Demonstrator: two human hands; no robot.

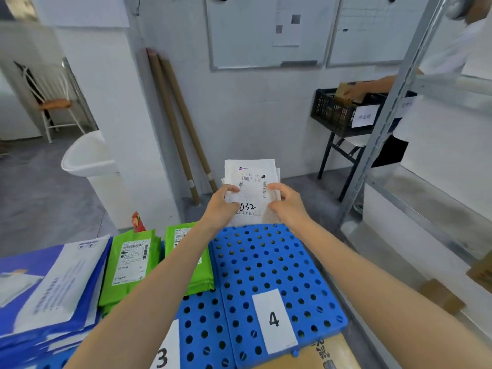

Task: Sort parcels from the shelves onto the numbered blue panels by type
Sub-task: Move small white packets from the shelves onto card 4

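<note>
Both my hands hold a white parcel (253, 179) with a barcode label and a handwritten "032", lifted just beyond the far edge of the blue perforated panel marked 4 (266, 262). My left hand (222, 206) pinches its left edge; my right hand (286, 202) pinches its right edge. Panel 4 carries no parcels. Green parcels (130, 265) lie in stacks on the panel marked 3 (197, 328), partly hidden by my left forearm. White-and-blue envelopes (53, 283) are piled at the far left.
A metal shelf rack (399, 102) stands on the right with brown boxes (442, 296) on its low shelf. A black crate (343, 113) sits on a stand behind it, where another person reaches in. Cardboard tubes (181, 129) lean on the wall. A white bin (87, 155) is left.
</note>
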